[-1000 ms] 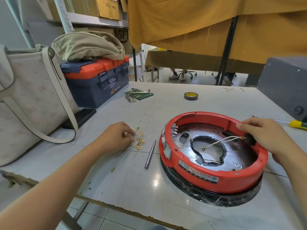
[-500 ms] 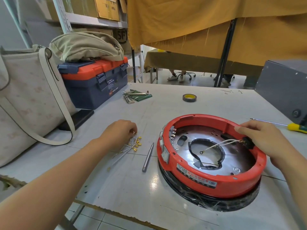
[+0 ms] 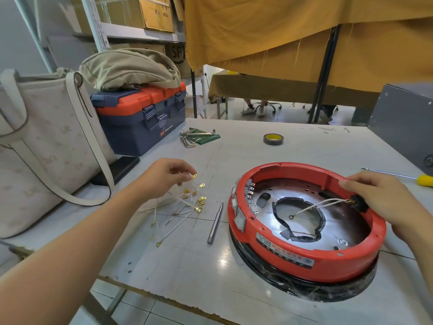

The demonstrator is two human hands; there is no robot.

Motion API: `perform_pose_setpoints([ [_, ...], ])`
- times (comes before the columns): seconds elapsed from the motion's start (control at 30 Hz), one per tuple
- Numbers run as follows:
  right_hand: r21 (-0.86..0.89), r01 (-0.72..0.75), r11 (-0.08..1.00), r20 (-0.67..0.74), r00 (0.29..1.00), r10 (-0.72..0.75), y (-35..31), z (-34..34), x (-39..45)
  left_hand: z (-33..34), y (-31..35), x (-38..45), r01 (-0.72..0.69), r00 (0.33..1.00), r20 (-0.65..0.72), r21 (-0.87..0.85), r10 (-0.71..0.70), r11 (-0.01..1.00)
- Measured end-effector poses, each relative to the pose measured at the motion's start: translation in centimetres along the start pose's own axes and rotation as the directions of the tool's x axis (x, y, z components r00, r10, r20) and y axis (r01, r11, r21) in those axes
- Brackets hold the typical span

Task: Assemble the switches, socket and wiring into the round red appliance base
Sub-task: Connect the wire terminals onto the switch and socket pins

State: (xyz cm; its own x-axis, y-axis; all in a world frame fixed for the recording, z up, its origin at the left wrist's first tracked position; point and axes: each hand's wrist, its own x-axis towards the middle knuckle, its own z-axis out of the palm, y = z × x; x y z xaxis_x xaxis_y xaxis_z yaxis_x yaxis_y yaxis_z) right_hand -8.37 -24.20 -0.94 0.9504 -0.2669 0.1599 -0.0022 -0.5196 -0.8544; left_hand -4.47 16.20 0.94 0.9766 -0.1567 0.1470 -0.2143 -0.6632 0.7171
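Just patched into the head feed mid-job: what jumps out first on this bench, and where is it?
The round red appliance base dominates the right of the table, open side up, with the right hand on its far rim by the black socket and two white leads. Left of it, the left hand pinches one wire from a loose bunch of white wires with brass terminals. Behind stands a blue and orange toolbox.

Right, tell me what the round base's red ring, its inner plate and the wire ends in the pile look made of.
Red ring: looks like moulded plastic, satin, with soft highlights and moulded notches.
Inner plate: seems polished sheet metal, mirror-like, reflecting light.
Wire ends: probably brass or gold-plated crimp terminals, shiny yellow, on white-insulated leads; the left hand pinches one.
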Motion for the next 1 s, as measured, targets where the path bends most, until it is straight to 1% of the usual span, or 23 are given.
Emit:
perform_pose_setpoints([
  [0.13,0.002,-0.001,1.000,-0.005,1.000,0.001,0.3,0.0,0.2,-1.0,0.1,-0.3,0.046,0.997,-0.056,-0.181,-0.057,0.982],
  [0.2,-0.003,-0.001,1.000,-0.012,1.000,0.001,0.4,-0.1,0.3,-1.3,0.1,-0.5,0.097,0.991,-0.063,-0.309,-0.122,0.946],
  [0.27,-0.003,-0.001,1.000,-0.015,1.000,0.000,0.5,0.0,0.4,-1.6,0.1,-0.5,0.155,0.978,-0.057,-0.440,-0.199,0.885],
  [0.33,-0.001,0.002,1.000,-0.023,1.000,-0.002,0.7,0.0,0.5,-1.9,0.2,-0.6,0.202,0.966,-0.022,-0.564,-0.259,0.801],
  [0.43,0.014,-0.018,1.000,-0.017,1.000,0.019,1.1,0.0,0.6,-2.3,0.3,-0.7,0.246,0.953,0.048,-0.698,-0.298,0.672],
  [0.53,0.022,-0.029,0.999,-0.014,0.999,0.029,1.5,0.0,0.8,-2.6,0.6,-0.9,0.258,0.950,0.073,-0.732,-0.304,0.631],
  [0.63,0.024,-0.035,0.999,-0.012,0.999,0.036,1.4,0.0,0.7,-2.6,1.1,-1.0,0.238,0.955,0.070,-0.757,-0.287,0.608],
  [0.87,0.023,-0.020,1.000,-0.023,1.000,0.020,1.8,0.1,1.0,-1.6,2.7,-1.5,0.182,0.972,0.045,-0.759,-0.230,0.625],
  [1.0,0.030,-0.010,0.999,-0.006,1.000,0.010,1.8,0.0,1.0,-1.0,3.9,-1.8,0.155,0.973,0.019,-0.792,-0.230,0.590],
])
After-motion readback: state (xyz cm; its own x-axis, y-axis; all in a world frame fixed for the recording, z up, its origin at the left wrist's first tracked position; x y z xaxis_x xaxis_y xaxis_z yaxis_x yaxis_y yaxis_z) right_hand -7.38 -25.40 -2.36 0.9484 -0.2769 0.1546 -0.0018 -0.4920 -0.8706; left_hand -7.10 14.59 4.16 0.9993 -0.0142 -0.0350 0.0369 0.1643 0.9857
